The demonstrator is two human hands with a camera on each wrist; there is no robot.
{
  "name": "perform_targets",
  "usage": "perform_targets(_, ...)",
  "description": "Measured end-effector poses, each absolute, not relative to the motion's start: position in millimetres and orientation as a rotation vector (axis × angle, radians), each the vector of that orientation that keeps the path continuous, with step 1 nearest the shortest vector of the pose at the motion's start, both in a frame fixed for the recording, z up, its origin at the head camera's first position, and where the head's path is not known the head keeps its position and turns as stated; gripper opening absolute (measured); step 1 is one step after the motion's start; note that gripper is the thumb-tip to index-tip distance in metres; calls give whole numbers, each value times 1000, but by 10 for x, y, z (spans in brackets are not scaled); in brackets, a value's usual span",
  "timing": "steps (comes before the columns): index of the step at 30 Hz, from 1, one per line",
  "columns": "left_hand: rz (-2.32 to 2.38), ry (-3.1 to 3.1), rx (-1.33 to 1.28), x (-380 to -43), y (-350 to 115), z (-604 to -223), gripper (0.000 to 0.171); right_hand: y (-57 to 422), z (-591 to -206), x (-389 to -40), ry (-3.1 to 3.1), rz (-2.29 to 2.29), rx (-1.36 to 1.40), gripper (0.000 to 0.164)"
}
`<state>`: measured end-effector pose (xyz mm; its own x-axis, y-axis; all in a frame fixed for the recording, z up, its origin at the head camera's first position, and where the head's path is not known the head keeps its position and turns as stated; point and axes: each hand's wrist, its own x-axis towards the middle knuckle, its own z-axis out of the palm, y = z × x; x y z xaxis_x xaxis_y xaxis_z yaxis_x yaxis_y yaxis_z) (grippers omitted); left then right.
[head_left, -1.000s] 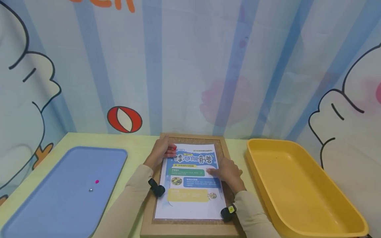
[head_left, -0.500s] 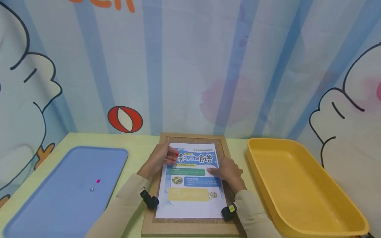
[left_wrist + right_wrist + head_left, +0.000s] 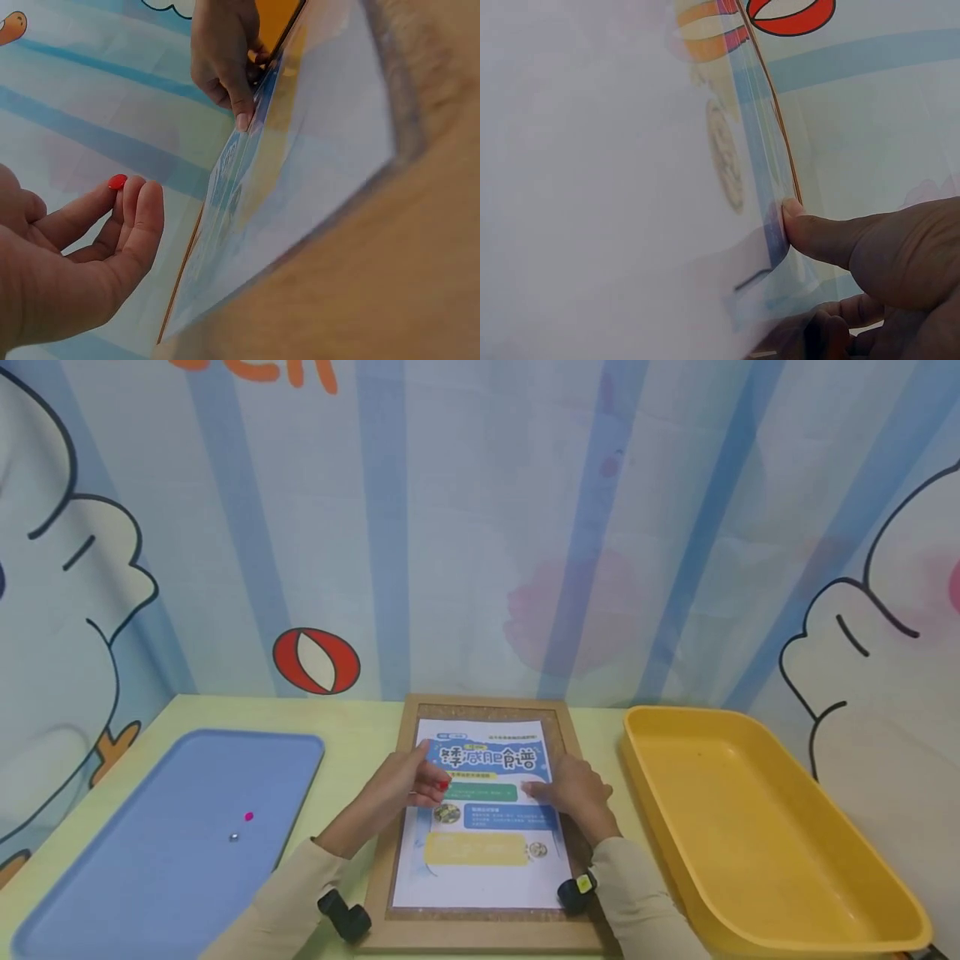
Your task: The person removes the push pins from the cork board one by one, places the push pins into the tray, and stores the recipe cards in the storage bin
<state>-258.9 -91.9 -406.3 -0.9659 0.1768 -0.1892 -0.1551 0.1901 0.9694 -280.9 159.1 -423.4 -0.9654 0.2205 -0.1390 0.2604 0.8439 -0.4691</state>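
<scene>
My left hand [image 3: 397,789] is above the left side of a printed paper sheet [image 3: 480,889], pinching a small red thumbtack [image 3: 117,181] between thumb and fingertips. The sheet, with blue, green and yellow blocks of text, lies on a wood-framed cork board [image 3: 480,935]. On the right side, my right hand [image 3: 577,795] grips the board's edge. Its thumb [image 3: 817,234] presses on the sheet, while the other fingers curl around the frame and are partly hidden.
To the left lies a blue tray [image 3: 157,860] holding a pink thumbtack [image 3: 249,816] and a small silvery piece [image 3: 234,837]. A deep yellow tray [image 3: 757,827] stands at the right. Behind the table [image 3: 360,718] hangs a printed cloth [image 3: 480,527].
My left hand has drawn back from the sheet's upper left corner, down toward me, with the red thumbtack in its fingertips. The right hand has stayed in place on the board.
</scene>
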Motion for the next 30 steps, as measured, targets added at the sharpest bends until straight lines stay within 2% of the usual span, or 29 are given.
perform_targets(11, 1815, 2208, -24, -2322, -1097, -4012, 60, 1609, -4227, -2819, 2943, -760, 363, 71)
perform_targets(17, 1840, 2156, 6, -2254, -1170, -3992, 64, 1607, -4222, -2816, 2942, -758, 350, 63)
perform_targets(30, 1832, 2184, 5, -2103, -1405, -3977, 64, 1607, -4231, -2816, 2944, -760, 352, 67)
